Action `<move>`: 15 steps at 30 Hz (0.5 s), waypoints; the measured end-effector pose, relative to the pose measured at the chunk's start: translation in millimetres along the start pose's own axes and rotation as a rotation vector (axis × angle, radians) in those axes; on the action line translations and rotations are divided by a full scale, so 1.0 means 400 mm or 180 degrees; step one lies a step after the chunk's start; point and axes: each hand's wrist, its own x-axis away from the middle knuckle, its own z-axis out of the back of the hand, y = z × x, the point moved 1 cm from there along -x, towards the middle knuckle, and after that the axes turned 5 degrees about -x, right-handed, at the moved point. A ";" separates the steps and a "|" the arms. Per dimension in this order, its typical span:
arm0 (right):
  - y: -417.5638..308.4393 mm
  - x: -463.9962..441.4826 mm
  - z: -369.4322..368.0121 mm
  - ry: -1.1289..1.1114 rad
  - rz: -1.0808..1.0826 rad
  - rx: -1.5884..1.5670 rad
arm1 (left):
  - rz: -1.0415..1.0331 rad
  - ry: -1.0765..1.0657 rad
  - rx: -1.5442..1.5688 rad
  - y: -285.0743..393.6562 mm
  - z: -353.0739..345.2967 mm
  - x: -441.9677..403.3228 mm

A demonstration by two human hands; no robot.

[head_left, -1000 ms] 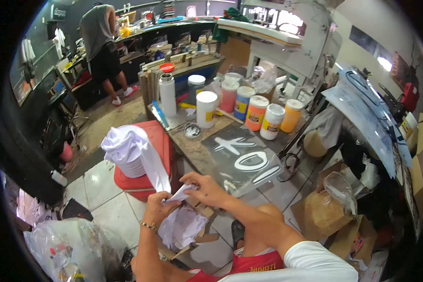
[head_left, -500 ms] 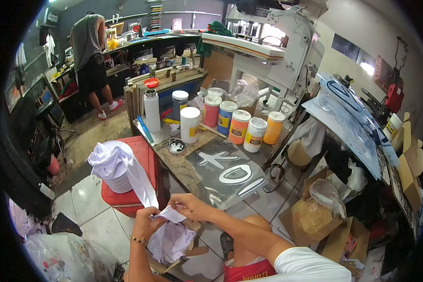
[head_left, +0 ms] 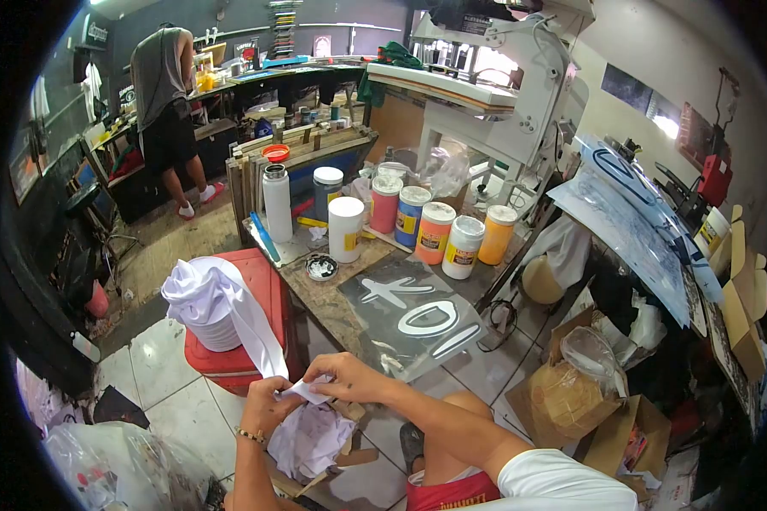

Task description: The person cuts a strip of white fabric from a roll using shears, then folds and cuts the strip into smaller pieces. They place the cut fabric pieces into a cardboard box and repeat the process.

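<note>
A long strip of white fabric runs down from a bunched white heap on a white bucket-like container. Its lower end is pinched between my left hand and my right hand, which are close together. My left hand grips the strip from the left, and my right fingertips hold a folded part of it. More white cloth lies crumpled in a cardboard box just below my hands. The container stands on a red padded seat or case.
A low table ahead holds several paint jars, a white bottle and a dark sheet with white lettering. A white press machine stands behind. A person works at the far bench. Cardboard boxes sit at right.
My right hand has shifted slightly left, closer to my left hand, and the cloth between them is folded smaller. The strip and container look the same.
</note>
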 end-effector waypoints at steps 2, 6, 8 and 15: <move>0.001 0.000 -0.002 0.0012 -0.0034 -0.0011 | -0.0021 0.0029 0.0011 0.001 0.002 0.000; 0.018 0.001 0.003 0.0010 0.0031 0.0051 | -0.0013 -0.0031 -0.0073 -0.007 0.002 -0.001; 0.032 0.004 0.005 -0.0065 0.0087 0.0098 | -0.0049 -0.0062 -0.0133 -0.014 0.005 -0.002; 0.005 0.000 0.031 0.0221 -0.0045 -0.0010 | -0.0148 0.0200 -0.0841 -0.052 0.023 -0.002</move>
